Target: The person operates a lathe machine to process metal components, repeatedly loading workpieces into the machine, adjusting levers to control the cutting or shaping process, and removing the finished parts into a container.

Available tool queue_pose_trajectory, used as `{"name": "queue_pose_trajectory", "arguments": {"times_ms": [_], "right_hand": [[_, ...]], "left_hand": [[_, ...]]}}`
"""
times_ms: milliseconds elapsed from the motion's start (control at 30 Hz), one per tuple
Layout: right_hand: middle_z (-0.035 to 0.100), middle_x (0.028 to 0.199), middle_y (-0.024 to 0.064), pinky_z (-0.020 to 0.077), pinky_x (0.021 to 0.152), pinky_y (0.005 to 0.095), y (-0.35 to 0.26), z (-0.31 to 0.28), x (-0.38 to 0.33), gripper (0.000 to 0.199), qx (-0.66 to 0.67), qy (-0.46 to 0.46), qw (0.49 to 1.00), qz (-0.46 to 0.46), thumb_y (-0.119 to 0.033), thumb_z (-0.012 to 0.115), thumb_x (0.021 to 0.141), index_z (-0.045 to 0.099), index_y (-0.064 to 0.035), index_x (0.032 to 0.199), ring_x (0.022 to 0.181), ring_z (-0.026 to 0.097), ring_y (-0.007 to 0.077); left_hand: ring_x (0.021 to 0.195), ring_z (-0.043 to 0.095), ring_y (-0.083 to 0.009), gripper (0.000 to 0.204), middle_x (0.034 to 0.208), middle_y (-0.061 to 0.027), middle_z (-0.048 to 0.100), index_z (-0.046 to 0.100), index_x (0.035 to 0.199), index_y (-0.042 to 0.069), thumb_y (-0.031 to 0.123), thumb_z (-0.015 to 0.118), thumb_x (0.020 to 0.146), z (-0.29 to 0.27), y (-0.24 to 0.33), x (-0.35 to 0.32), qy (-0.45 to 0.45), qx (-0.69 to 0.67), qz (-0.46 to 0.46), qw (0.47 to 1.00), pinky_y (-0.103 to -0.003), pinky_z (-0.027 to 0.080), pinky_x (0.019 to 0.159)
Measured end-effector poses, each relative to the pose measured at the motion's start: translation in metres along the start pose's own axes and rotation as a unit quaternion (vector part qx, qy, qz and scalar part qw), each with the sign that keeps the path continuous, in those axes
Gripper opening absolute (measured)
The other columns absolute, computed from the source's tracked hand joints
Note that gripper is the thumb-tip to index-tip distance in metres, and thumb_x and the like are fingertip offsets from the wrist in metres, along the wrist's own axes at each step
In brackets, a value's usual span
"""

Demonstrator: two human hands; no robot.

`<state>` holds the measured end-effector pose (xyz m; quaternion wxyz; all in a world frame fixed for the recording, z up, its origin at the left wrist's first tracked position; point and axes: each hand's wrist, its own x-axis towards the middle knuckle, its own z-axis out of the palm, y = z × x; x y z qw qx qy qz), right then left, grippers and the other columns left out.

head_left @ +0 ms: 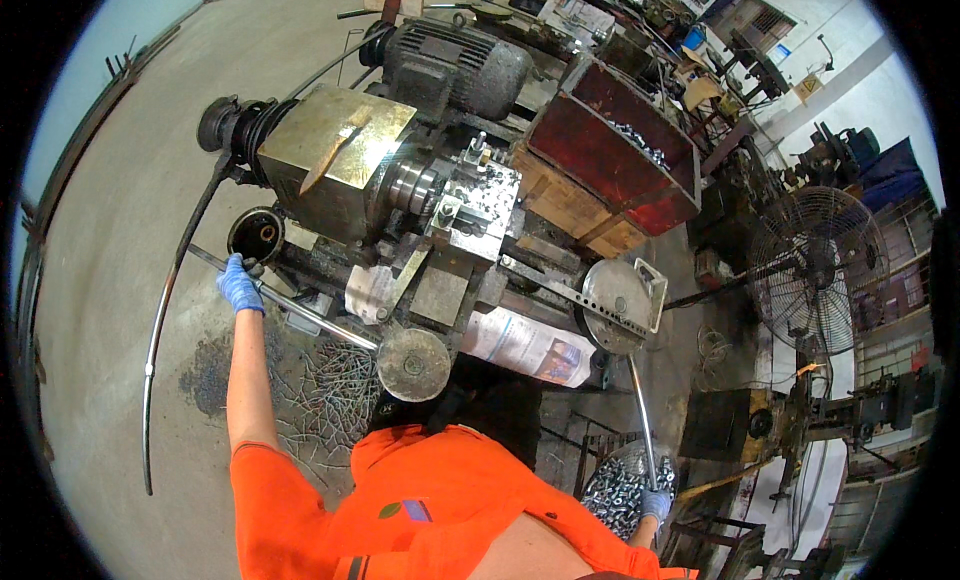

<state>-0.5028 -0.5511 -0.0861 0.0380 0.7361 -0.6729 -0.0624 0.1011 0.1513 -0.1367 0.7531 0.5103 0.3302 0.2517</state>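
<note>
My left hand (240,284), in a blue glove, is closed round a long metal bar (320,320) on the machine's near left side. Beside its fingers is a round, dark, open-mouthed part (257,234). The bar runs down to a flat round disc (414,363). At the lower right, my gloved right hand (655,504) is at a basket (674,470) of small shiny metal parts (618,493). Its fingers look curled; what they hold is too small to make out. The lower end of a slanting metal rod (640,410) meets that hand or passes just before it.
Before me stands a greasy lathe-like machine (335,160) with a motor (460,68) behind it. A red bin (630,155) holds metal parts. A large fan (820,270) stands right. Thin metal pieces (335,395) lie heaped on the floor at left.
</note>
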Motion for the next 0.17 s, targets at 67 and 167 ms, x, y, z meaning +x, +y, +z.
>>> {"name": "queue_pose_trajectory", "arguments": {"times_ms": [67,167], "right_hand": [[0.063,0.089,0.0244,0.0484,0.079,0.041,-0.002,-0.002,-0.002,0.045,0.007,0.0,1.0,0.002,-0.032,0.073,0.058,0.064,0.0016,0.085,0.086,0.061,0.037],[0.063,0.092,0.0247,0.048,0.08,0.0405,-0.013,-0.014,-0.016,0.048,0.021,0.014,1.0,0.01,-0.034,0.073,0.059,0.064,0.0009,0.09,0.088,0.061,0.0367]], "left_hand": [[0.043,0.057,-0.021,0.013,0.065,-0.0149,0.062,0.052,0.088,-0.001,0.01,0.057,0.083,-0.001,-0.002,0.002,-0.003,-0.002,0.0,1.0,-0.03,0.049,0.039],[0.043,0.057,-0.0209,0.014,0.065,-0.0146,0.062,0.052,0.09,0.0,0.011,0.058,0.083,-0.003,-0.003,0.005,-0.01,-0.007,-0.004,1.0,-0.031,0.049,0.04]]}}
